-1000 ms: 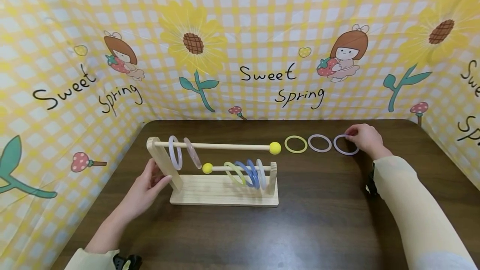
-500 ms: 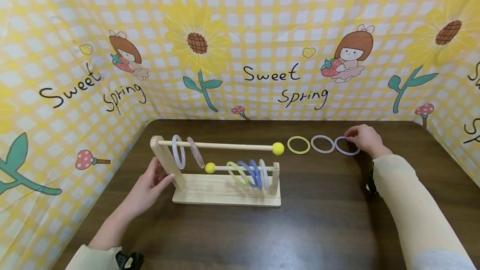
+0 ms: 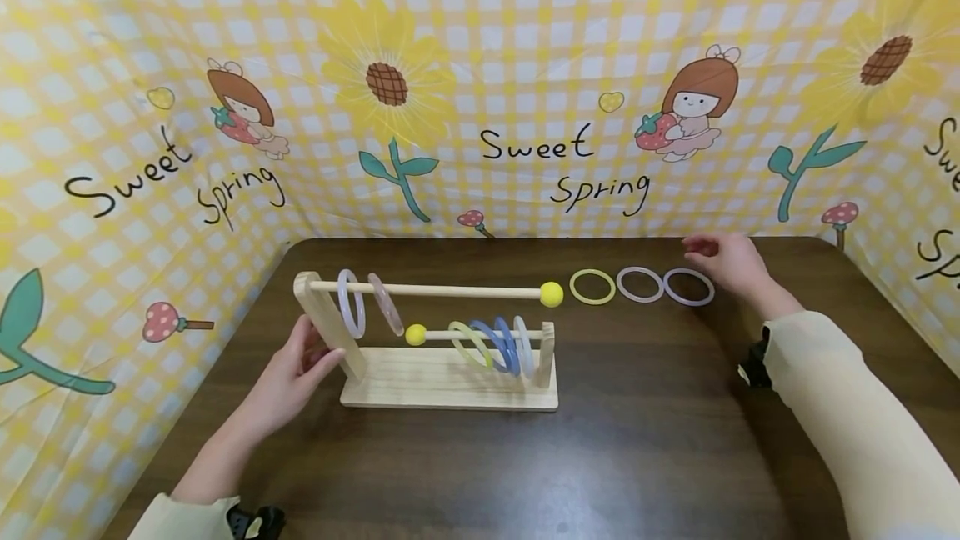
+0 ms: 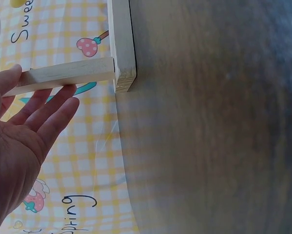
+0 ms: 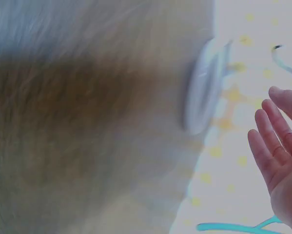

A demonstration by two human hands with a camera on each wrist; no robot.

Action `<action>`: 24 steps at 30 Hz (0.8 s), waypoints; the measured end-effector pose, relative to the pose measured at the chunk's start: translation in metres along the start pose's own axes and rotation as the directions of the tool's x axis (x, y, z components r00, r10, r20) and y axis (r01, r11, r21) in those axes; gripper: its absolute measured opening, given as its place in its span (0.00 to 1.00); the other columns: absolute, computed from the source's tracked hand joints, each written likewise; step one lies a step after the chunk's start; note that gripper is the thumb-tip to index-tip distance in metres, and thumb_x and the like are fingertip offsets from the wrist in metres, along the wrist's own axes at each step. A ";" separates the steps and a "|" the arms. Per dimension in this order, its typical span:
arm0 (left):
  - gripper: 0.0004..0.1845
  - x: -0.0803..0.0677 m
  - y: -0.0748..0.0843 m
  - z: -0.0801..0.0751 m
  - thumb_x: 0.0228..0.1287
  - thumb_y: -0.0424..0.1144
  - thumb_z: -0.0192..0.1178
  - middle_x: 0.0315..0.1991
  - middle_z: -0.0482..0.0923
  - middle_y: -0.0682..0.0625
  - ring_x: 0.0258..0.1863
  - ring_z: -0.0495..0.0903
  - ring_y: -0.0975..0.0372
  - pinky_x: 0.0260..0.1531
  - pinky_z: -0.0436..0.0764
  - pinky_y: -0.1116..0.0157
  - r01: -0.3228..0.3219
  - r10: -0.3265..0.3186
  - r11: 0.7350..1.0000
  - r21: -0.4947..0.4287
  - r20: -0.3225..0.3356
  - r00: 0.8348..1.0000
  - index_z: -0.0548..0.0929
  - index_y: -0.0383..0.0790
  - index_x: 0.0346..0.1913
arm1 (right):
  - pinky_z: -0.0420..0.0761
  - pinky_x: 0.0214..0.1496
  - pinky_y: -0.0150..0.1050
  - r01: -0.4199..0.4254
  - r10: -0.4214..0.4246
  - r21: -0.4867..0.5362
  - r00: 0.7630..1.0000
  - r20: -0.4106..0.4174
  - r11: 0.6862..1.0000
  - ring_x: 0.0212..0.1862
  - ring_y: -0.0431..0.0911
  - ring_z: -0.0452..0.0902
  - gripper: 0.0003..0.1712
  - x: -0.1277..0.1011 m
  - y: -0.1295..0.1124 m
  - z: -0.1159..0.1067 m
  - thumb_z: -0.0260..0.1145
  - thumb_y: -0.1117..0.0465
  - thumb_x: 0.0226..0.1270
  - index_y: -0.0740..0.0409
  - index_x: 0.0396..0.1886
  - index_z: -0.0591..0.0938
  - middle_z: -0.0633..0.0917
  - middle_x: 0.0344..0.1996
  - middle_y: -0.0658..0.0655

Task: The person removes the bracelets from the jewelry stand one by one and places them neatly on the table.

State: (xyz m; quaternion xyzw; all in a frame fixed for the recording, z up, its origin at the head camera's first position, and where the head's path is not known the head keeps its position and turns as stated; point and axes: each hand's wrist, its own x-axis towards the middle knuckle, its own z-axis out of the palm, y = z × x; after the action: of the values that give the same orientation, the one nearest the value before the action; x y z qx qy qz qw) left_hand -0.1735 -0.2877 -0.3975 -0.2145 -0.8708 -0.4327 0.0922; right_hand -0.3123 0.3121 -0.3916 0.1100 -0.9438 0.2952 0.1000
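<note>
At 3 o'clock of the pale ring [image 3: 688, 287], our right hand [image 3: 731, 263] hovers, fingers apart; left hand [image 3: 292, 377], fingers straight, touches the wooden rack [image 3: 442, 382].

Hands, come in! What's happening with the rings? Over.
Right hand open, off the lilac ring. Left hand open against wooden stand. Nothing in the way.

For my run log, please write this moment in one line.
left hand: open, touching rack post | right hand: open, beside lilac ring | lilac ring: on table
</note>
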 end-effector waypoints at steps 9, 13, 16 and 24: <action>0.23 0.001 0.001 0.001 0.70 0.25 0.54 0.54 0.74 0.30 0.53 0.74 0.41 0.47 0.73 0.80 -0.006 0.006 1.000 0.004 -0.003 1.000 0.59 0.28 0.63 | 0.71 0.33 0.22 0.146 -0.123 0.139 0.979 -0.163 0.979 0.34 0.30 0.75 0.14 -0.015 -0.059 -0.012 0.68 0.63 0.66 0.66 0.49 0.83 0.85 0.39 0.65; 0.24 0.001 0.001 0.000 0.70 0.26 0.54 0.55 0.74 0.31 0.54 0.74 0.45 0.47 0.73 0.80 0.001 -0.001 1.000 0.001 0.001 1.000 0.59 0.30 0.64 | 0.73 0.33 0.23 0.169 -0.127 0.210 0.972 -0.197 0.963 0.33 0.29 0.75 0.14 -0.022 -0.089 -0.014 0.68 0.62 0.67 0.64 0.49 0.83 0.85 0.39 0.63; 0.24 0.001 0.001 0.000 0.71 0.26 0.54 0.56 0.74 0.31 0.55 0.74 0.48 0.48 0.72 0.80 0.002 -0.002 1.000 0.001 0.005 1.000 0.58 0.31 0.65 | 0.74 0.32 0.23 0.216 -0.149 0.287 0.960 -0.238 0.933 0.32 0.32 0.78 0.13 -0.029 -0.112 -0.014 0.68 0.66 0.65 0.65 0.49 0.84 0.86 0.37 0.62; 0.27 0.000 0.002 0.002 0.70 0.25 0.54 0.56 0.73 0.30 0.54 0.73 0.41 0.47 0.73 0.80 -0.003 0.004 1.000 -0.007 0.005 1.000 0.56 0.31 0.67 | 0.83 0.34 0.32 0.337 -0.241 0.523 0.939 -0.246 0.783 0.31 0.40 0.83 0.11 -0.053 -0.174 -0.015 0.67 0.72 0.64 0.69 0.46 0.82 0.86 0.32 0.58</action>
State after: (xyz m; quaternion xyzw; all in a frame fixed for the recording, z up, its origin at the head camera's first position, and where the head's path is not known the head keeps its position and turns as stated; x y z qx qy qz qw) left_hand -0.1732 -0.2854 -0.3972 -0.2175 -0.8690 -0.4352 0.0900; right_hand -0.2140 0.1891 -0.3001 0.2532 -0.7763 0.5466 0.1856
